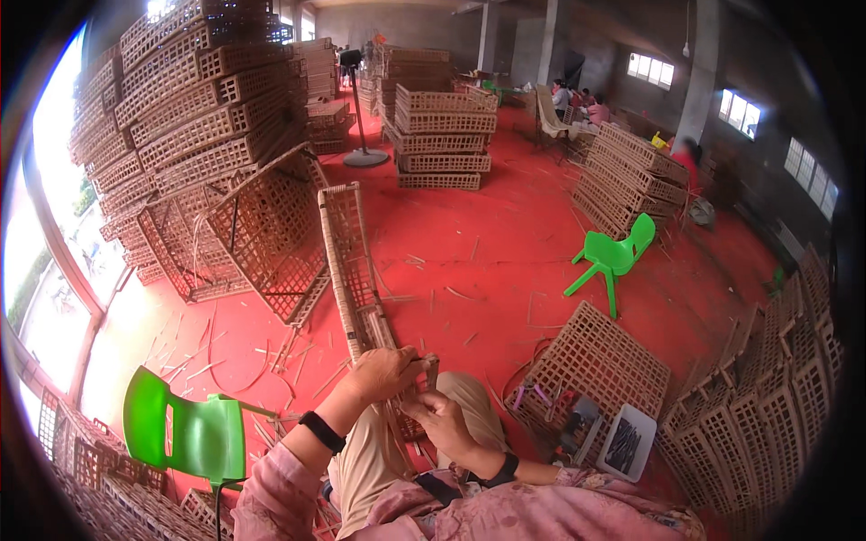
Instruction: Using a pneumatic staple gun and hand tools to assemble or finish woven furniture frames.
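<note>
A long, narrow brown woven wicker basket (341, 261) leans up and away from me, its near end between my knees. Its long rim is wrapped in pale cane strips. My left hand (388, 372) is closed over the near end of the rim, the knuckles upward. Just below and to the right, my right hand (444, 422) has its fingers pinched at the same near corner. Whether it also holds a strip or a tool there is hidden by the fingers.
Beside my right knee lies a lattice wicker panel (613, 352) with pink-handled tools (541, 395); a white tub (642, 458) of dark strips sits near it. Green chairs (203, 442) flank me. Basket stacks (212, 99) rise left and ahead. Cane scraps litter the red floor (505, 243); people sit far off.
</note>
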`<state>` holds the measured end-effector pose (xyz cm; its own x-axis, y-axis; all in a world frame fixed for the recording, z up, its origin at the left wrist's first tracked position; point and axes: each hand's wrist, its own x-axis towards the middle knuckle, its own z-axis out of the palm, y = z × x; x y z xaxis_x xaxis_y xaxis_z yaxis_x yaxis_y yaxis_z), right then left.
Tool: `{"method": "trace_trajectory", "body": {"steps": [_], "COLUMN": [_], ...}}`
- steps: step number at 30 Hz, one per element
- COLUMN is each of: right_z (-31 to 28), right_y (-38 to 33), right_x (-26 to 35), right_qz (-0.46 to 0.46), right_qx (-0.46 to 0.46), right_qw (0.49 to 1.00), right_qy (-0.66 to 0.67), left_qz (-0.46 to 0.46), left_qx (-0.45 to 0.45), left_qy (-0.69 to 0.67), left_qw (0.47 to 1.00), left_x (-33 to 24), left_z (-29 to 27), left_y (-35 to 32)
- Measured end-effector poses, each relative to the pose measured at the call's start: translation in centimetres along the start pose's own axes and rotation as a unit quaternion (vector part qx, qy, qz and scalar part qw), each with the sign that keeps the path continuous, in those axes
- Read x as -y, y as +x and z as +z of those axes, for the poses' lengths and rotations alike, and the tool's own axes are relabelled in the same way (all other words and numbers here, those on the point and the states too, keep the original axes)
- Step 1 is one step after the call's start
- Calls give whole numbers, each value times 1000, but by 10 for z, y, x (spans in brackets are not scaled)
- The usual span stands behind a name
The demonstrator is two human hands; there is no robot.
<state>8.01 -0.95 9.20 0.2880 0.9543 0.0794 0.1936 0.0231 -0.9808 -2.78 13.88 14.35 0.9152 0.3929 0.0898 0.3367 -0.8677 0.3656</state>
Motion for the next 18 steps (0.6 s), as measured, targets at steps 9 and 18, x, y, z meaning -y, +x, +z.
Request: {"method": "trace_trajectory", "body": {"steps": [9,18], "right_z": [-23,-49], "right_y": [-14,-18], "right_x": [18,55], "right_qz": [48,58], "right_qx": [89,160], "right_qw": [993,967], "right_qy": [63,190], "left_qz": [-63,-63], "left_qx": [-125,-115], "left_qy": [-111,-104], "left_qw": [984,986], "left_x": [-3,-3], "left_z": [6,3], "left_y": [-8,-10]}}
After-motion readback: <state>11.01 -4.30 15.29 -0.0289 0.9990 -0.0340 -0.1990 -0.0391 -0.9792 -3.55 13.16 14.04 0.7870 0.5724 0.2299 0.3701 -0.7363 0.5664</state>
